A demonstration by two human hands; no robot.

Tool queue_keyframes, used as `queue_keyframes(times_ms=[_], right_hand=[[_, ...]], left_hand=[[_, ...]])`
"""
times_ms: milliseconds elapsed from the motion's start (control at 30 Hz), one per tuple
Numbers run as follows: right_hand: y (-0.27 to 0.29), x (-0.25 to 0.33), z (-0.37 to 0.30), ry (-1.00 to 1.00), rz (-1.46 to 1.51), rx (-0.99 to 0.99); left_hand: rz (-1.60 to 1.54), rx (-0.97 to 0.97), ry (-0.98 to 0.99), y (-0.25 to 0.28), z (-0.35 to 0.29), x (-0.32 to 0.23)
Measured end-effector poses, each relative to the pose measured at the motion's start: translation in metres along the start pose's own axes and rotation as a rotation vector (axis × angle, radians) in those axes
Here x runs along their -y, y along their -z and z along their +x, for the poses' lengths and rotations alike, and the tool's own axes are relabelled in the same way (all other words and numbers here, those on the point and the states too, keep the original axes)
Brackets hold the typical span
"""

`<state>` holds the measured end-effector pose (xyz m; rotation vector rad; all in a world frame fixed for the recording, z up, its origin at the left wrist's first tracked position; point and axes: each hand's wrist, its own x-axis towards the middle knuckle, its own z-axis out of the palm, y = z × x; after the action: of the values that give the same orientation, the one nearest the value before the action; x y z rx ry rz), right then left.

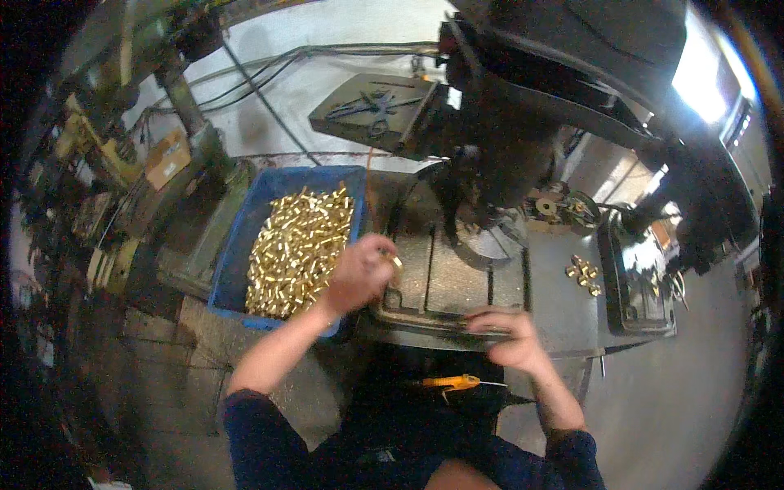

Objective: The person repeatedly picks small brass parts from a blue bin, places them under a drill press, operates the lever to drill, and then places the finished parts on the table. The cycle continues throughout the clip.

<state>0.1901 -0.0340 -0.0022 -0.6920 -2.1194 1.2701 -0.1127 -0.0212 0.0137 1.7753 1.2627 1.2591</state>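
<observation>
My left hand (362,273) is at the right edge of a blue plastic bin (237,237), slightly blurred. Its fingers close round a small brass piece (397,262) that shows at the fingertips. Heaped in the bin are many short shiny brass cylinders (298,245). My right hand (510,339) is at the front edge of the slotted metal machine table (449,286). Its fingers stretch out to the left, with the thumb lower and apart, and I see nothing held there. Between and beyond the hands, a round metal fixture (488,243) sits on the table beneath the dark machine head (498,155).
Several brass pieces (583,273) lie on the grey bench to the right, beside a dark tray (641,286). A yellow air blow gun (453,382) lies in front of me. Tools (376,110) rest on a metal plate at the back. Another machine (196,139) stands left.
</observation>
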Motion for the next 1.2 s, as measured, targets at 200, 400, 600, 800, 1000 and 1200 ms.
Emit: queue_keyframes(times_ms=[200,400,600,800,1000,1200], right_hand=[[-0.025,0.01,0.019,-0.065,0.039,0.033],[-0.01,-0.008,-0.009,-0.228,0.517,-0.084],[0.01,-0.019,-0.001,-0.247,0.646,0.011],[0.027,-0.032,0.003,-0.236,0.267,-0.267],[0.063,-0.024,-0.015,-0.216,0.162,-0.448],[0.122,-0.017,-0.013,-0.066,-0.139,-0.564]], left_hand=[[-0.281,0.222,0.306,-0.088,-0.03,-0.013],[-0.582,0.371,0.388,-0.112,-0.041,-0.008],[-0.806,0.471,0.382,-0.116,-0.033,-0.005],[-0.795,0.292,0.461,-0.115,-0.007,0.016],[-0.744,0.02,0.348,-0.132,0.053,0.069],[-0.722,-0.091,0.485,-0.156,0.063,0.095]])
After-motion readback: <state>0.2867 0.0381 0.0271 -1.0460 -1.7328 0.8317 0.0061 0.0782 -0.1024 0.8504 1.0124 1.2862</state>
